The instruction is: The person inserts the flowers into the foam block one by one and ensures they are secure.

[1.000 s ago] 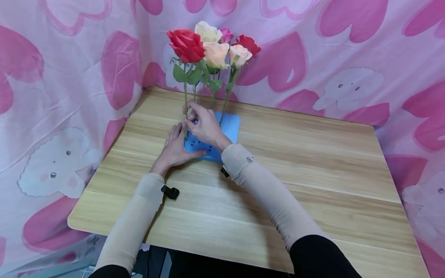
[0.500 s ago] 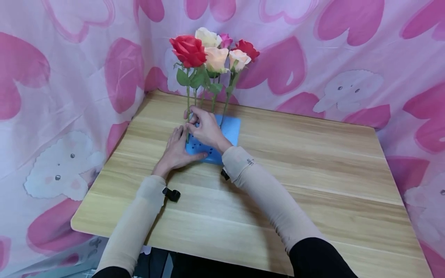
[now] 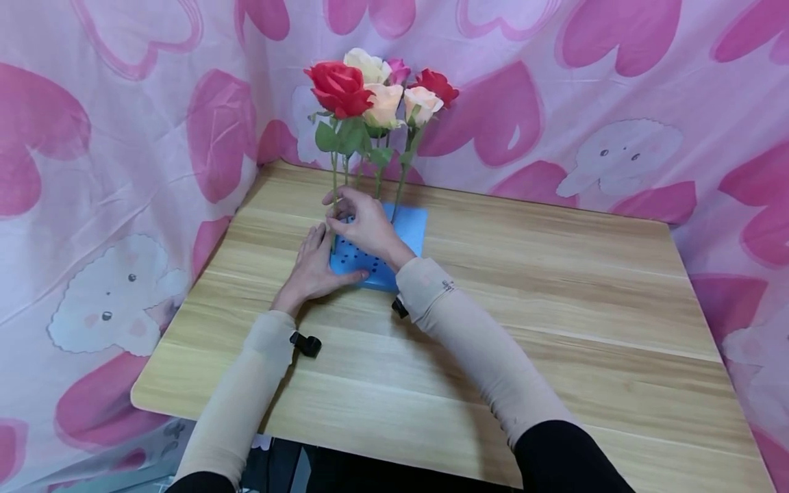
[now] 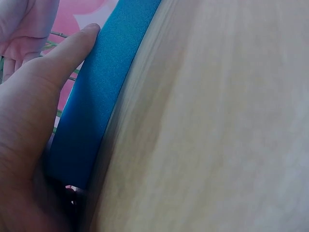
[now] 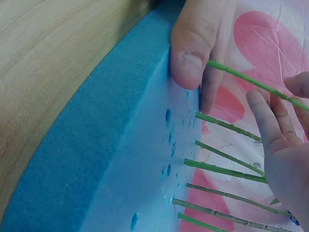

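Note:
A blue foam block (image 3: 408, 229) with rows of holes lies on the wooden table (image 3: 524, 287). Several roses stand in it. My left hand (image 3: 317, 257) lies flat at its left edge, the thumb (image 4: 67, 53) pressing the foam's side (image 4: 96, 106). My right hand (image 3: 337, 213) pinches the green stem (image 3: 335, 179) of the big red rose (image 3: 339, 87), low down just above the foam. In the right wrist view this stem (image 5: 241, 77) runs between my right hand's fingers (image 5: 270, 128), and the left thumb (image 5: 190, 46) sits on the foam's corner (image 5: 120, 159).
Cream, pink and red roses (image 3: 394, 103) crowd together behind the big red one, their stems (image 5: 222, 169) set in the foam's far holes. A pink heart-print cloth (image 3: 154, 137) hangs close behind and on both sides of the table. Bare wood (image 4: 217, 121) lies right of the block.
Both hands keep their places on the foam and the stem. The red rose stands slightly more upright, and the head view has shifted a little.

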A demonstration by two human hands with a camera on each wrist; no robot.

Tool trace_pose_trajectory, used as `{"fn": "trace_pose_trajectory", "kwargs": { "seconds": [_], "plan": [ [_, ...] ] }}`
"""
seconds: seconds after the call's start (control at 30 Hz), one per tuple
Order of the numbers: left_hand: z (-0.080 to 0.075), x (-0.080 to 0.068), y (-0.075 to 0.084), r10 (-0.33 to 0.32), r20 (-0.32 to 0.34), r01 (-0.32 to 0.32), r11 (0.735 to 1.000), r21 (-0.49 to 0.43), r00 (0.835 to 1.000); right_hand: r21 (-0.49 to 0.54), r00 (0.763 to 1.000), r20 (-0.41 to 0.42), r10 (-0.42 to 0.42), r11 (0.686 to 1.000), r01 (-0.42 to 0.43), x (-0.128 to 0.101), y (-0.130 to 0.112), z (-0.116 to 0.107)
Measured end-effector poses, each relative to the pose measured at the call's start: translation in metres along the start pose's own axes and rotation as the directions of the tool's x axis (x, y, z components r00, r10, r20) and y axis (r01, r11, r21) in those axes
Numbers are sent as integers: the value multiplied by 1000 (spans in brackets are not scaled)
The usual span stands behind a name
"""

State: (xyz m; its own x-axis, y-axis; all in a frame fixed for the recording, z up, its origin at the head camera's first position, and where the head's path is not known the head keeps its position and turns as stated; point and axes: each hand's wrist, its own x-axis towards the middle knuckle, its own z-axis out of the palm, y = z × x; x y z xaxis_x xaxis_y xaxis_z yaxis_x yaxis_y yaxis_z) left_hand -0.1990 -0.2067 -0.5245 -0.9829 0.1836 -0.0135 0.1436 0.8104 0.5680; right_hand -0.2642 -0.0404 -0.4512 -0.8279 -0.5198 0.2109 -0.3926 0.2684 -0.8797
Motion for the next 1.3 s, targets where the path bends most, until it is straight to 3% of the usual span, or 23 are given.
{"fn": "trace_pose_trajectory", "kwargs": {
  "seconds": [0.73,1.3],
  "plan": [
    [4,2,4,1,28,-1,1000,11,1000,15,997,-30,69,998,-69,-10,6,-10],
    [0,-3,3,-24,25,24,1000,0,999,3,995,-9,100,995,-100,-24,-4,-10]
  ]
}}
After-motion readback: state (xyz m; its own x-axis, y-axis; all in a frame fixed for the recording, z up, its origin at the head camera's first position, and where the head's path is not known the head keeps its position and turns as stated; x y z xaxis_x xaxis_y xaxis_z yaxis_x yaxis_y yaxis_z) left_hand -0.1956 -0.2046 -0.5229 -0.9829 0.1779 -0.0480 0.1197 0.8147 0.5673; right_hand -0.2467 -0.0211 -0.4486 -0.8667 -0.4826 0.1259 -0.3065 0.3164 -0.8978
